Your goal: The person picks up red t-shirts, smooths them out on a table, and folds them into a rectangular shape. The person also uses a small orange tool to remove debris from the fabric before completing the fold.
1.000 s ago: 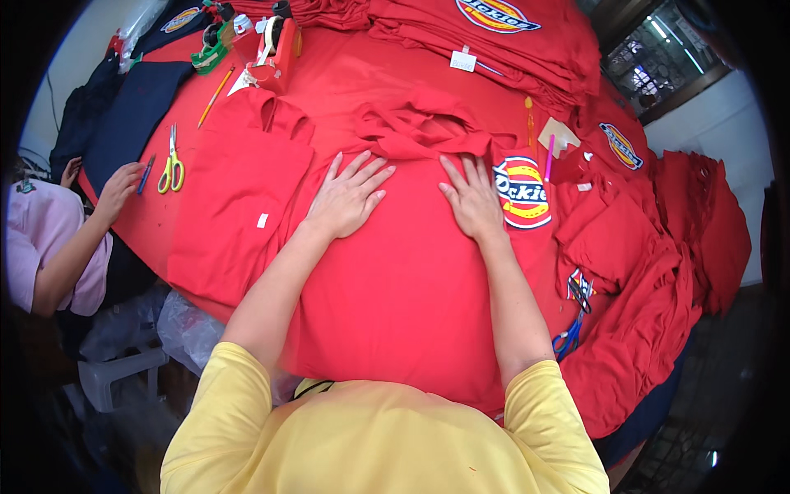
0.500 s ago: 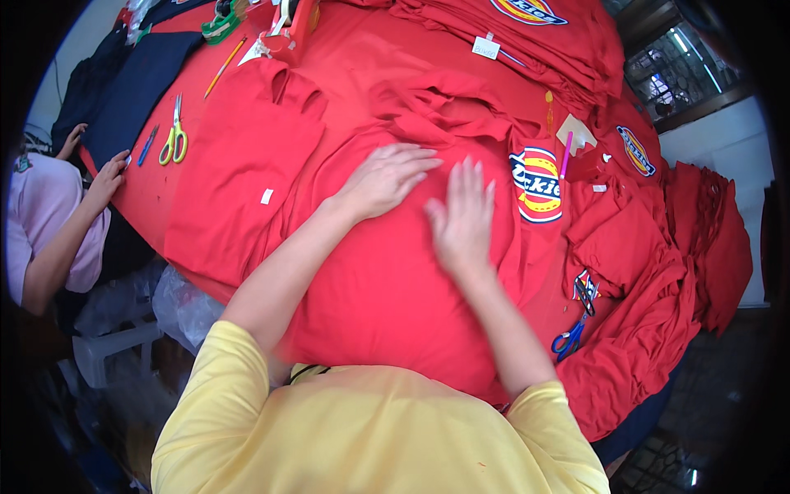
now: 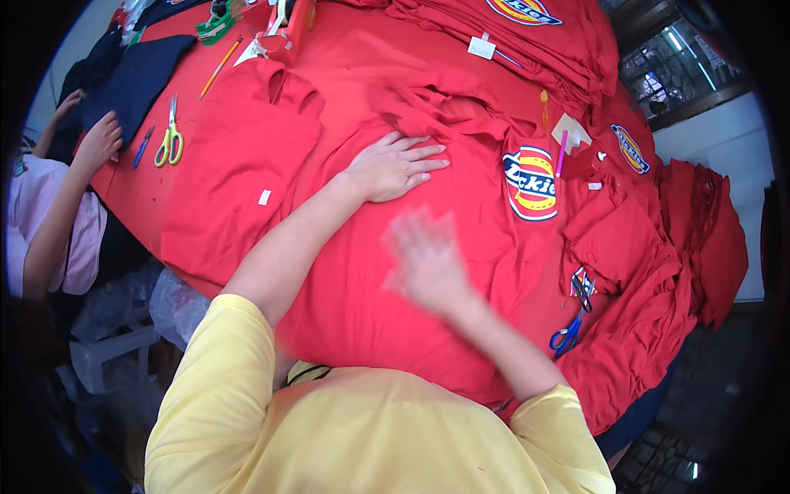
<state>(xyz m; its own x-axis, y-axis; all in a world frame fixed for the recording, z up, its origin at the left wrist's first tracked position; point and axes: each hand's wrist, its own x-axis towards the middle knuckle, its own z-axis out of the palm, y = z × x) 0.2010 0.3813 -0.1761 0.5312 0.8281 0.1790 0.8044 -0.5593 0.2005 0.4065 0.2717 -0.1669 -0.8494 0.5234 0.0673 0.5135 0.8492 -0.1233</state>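
A red T-shirt [image 3: 370, 280] lies spread over the table in front of me, wrinkled toward its far end, with a colourful oval print [image 3: 531, 183] on its right part. My left hand [image 3: 397, 167] rests flat on the shirt, fingers spread, holding nothing. Nearer to me and a little to the right, my right hand [image 3: 428, 262] is over the same cloth, smeared by motion. Its fingers look stretched and apart, with nothing in them; whether it touches the fabric I cannot tell.
Yellow-handled scissors [image 3: 171, 140], a small blue tool [image 3: 143, 148] and a pencil [image 3: 220, 66] lie left. Blue scissors [image 3: 568, 336] lie right among red shirts. A shirt stack [image 3: 527, 49] is at the back, near a tape dispenser [image 3: 284, 33]. A co-worker's hand [image 3: 102, 140] is by dark cloth.
My right hand has swept left and toward me over the shirt. My left hand has flattened, its fingers spreading wider. The co-worker's hands have lifted off the dark cloth.
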